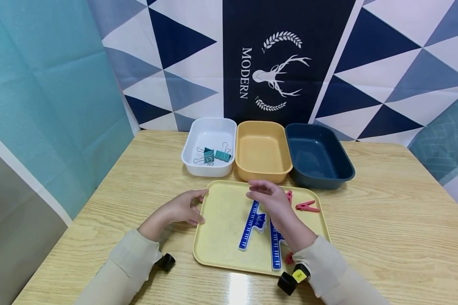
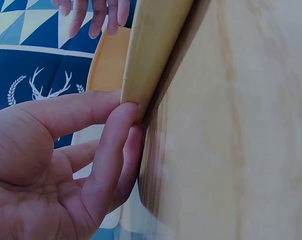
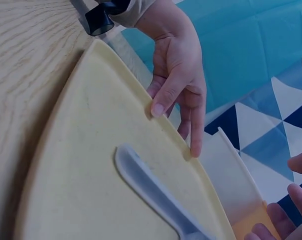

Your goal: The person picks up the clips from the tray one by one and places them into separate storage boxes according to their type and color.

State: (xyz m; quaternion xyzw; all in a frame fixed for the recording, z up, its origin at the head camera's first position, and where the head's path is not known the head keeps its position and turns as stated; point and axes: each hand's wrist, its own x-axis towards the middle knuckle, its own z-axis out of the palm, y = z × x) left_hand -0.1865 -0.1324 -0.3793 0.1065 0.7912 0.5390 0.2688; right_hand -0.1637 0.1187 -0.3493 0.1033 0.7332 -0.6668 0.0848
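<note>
My left hand point(image 1: 183, 208) pinches the left rim of a pale yellow tray point(image 1: 221, 237), its thumb on the rim and fingers along the outer side. Over the tray's upper right part hovers my right hand point(image 1: 276, 207), fingers loosely bent, with nothing visible in them. Below it lie two long blue-and-white clips with ruler-like marks: the middle clip point(image 1: 249, 228) and the right clip point(image 1: 275, 248), partly covered by the forearm. Red clothespins sit at the right: one clothespin point(image 1: 307, 206) in full view, another point(image 1: 289, 197) beside the hand, a third point(image 1: 289, 257) mostly under the wrist.
Behind the tray three bins stand side by side. The white bin point(image 1: 191, 163) holds teal binder clips point(image 1: 209, 156); next to it are a yellow-orange bin point(image 1: 263, 169) and a dark blue bin point(image 1: 322, 180). A patterned cloth point(image 1: 191, 38) hangs behind the wooden table point(image 1: 385, 220).
</note>
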